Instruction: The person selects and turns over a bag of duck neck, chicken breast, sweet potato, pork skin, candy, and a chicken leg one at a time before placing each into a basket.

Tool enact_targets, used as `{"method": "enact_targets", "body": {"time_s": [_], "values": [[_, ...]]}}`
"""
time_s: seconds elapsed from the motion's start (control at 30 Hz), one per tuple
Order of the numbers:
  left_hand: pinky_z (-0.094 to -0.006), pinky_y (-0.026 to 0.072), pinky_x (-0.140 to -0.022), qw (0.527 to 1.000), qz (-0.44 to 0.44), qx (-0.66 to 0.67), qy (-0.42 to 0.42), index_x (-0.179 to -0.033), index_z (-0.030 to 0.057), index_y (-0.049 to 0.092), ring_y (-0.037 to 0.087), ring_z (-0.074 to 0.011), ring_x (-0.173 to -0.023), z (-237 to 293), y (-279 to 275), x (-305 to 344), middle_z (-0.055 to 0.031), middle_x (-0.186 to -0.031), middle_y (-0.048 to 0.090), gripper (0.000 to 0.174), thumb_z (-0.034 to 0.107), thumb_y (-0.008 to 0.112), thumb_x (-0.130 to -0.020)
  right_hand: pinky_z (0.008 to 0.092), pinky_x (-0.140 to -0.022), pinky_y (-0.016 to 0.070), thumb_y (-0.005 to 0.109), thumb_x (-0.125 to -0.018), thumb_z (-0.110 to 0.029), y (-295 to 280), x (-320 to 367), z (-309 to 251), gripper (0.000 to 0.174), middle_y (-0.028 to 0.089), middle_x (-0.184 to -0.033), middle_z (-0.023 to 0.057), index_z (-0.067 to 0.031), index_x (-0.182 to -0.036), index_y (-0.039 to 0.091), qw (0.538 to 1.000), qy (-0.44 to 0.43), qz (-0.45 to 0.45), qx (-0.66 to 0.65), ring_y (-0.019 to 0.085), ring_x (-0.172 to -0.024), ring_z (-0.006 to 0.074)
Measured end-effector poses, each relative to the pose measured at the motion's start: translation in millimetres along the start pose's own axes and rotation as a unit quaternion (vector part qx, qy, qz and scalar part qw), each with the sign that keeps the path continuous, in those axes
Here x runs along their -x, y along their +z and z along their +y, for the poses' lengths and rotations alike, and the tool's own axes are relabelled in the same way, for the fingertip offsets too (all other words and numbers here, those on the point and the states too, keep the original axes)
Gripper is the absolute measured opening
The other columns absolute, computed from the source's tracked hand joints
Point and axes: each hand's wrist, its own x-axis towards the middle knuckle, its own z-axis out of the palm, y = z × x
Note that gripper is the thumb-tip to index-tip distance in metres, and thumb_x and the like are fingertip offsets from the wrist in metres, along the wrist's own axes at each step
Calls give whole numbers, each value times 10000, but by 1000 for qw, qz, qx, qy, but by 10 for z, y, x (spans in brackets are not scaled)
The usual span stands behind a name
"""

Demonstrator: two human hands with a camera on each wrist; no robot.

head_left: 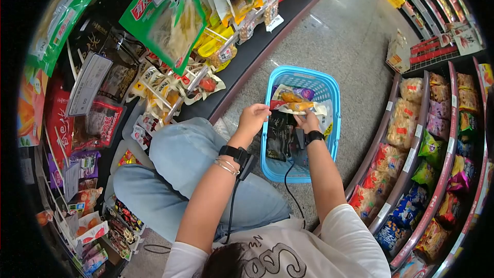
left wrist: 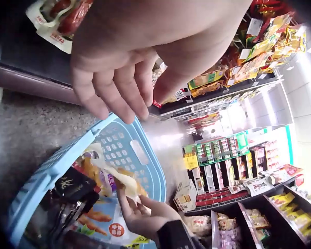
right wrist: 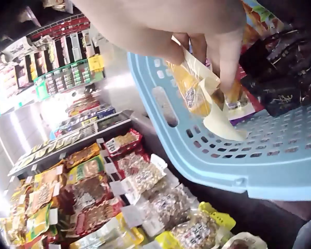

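Note:
My right hand [head_left: 309, 122] reaches into the blue shopping basket [head_left: 335, 118] and pinches a snack packet [head_left: 300, 105] with a clear front, cream edges and golden-brown food inside. In the right wrist view the fingers lie along the packet [right wrist: 194, 98], just inside the basket wall. My left hand [head_left: 253, 119] hovers at the basket's left rim; the left wrist view shows its fingers [left wrist: 122, 93] loosely bent with nothing between them. Under the held packet lie a black packet [head_left: 277, 136], a purple packet [head_left: 307, 93] and other bagged snacks, partly hidden by the right hand.
Hanging snack bags [head_left: 175, 25] and price tags [head_left: 88, 85] crowd the rack on the left. Curved shelves [head_left: 406, 159] of bagged snacks stand on the right. The basket sits on the grey floor [head_left: 334, 36] beside the person's bent knees [head_left: 180, 146]. Black cables [head_left: 288, 190] trail from both wrists.

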Motion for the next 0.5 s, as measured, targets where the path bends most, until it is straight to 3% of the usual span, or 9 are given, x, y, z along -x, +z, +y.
{"method": "enact_targets", "body": {"time_s": [0.1, 0.2, 0.3, 0.4, 0.5], "values": [[-266, 435, -696, 1000, 5, 0, -3, -1085, 66, 599, 583, -109, -834, 55, 11, 17, -26, -982, 648, 264, 225, 551, -879, 452, -798, 546, 480, -914, -119, 3, -374, 109, 314, 530, -1095, 207, 60, -1168, 430, 1000, 3, 22, 20, 583, -958, 340], [-262, 433, -703, 1000, 7, 5, -8, -1087, 69, 597, 582, -110, -841, 76, 10, 18, -26, -986, 648, 274, 242, 549, -881, 449, -804, 556, 418, -923, -112, 84, -476, 122, 278, 492, -1113, 234, 61, -1141, 409, 999, 6, 33, 37, 532, -1048, 378], [-261, 430, -706, 1000, 8, 16, -7, -1087, 71, 597, 579, -112, -843, 68, 1, 23, -28, -990, 647, 281, 255, 549, -880, 442, -865, 524, 358, -929, -117, -96, -936, 244, 324, 495, -1172, 214, 52, -1205, 386, 999, -9, -45, -13, 529, -1064, 369], [-260, 430, -705, 1000, 9, 25, -3, -1085, 72, 598, 576, -112, -838, 47, -2, 18, -30, -990, 646, 279, 254, 548, -880, 392, -910, 494, 390, -943, -170, 190, -335, 51, 364, 383, -1338, 181, 48, -1234, 407, 999, -7, -35, 25, 512, -1110, 327], [-259, 431, -702, 999, 14, 38, 1, -1082, 74, 602, 575, -107, -822, -3, -29, -7, -30, -980, 647, 273, 249, 545, -882, 360, -814, 510, 416, -937, -195, 335, -33, 0, 346, 480, -1271, 147, -11, -1229, 443, 991, -39, -69, 107, 564, -1039, 287]]}}
